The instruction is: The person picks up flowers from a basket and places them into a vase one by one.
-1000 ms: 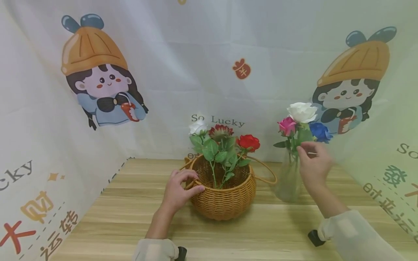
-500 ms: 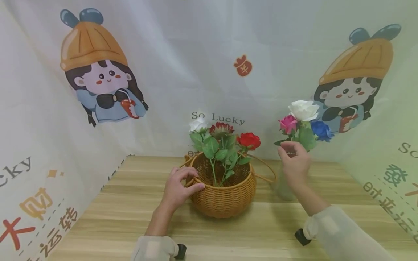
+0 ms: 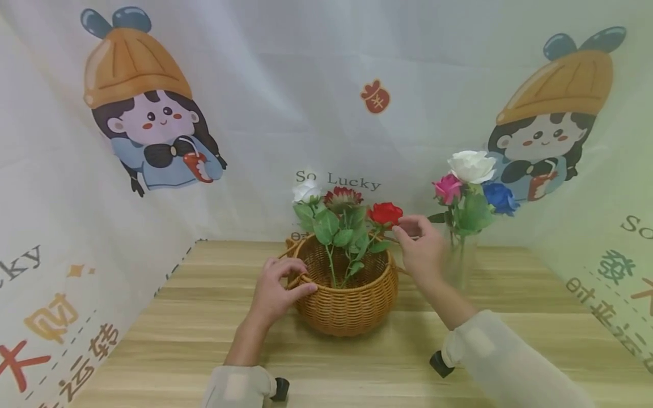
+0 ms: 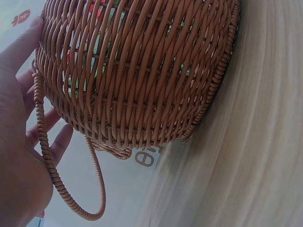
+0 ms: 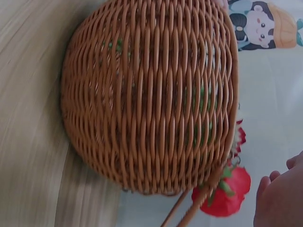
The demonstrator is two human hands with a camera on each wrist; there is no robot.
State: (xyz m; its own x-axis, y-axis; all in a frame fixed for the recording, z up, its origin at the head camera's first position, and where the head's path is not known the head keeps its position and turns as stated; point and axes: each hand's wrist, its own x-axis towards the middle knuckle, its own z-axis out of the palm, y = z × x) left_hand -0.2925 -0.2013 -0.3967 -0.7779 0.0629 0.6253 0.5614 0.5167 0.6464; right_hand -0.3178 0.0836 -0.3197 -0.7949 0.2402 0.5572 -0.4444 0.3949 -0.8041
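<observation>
My left hand (image 3: 274, 289) grips the basket (image 3: 349, 311), best held steady, while my right hand (image 3: 425, 252), grasping nothing beside the red rose (image 3: 385, 213), should approach gently from below.

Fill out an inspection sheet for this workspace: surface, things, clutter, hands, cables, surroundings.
Surface: light wood-grain tabletop.
Things: wicker basket holding white rose, dark-red flower and red rose; clear vase holding larger white rose, pink rose and blue rose.
Clutter: nothing seen.
Hands: left hand holds the basket's rim; right hand is beside the red rose, with nothing visible in it.
Cables: nothing seen.
Surroundings: printed cloth backdrop.
</observation>
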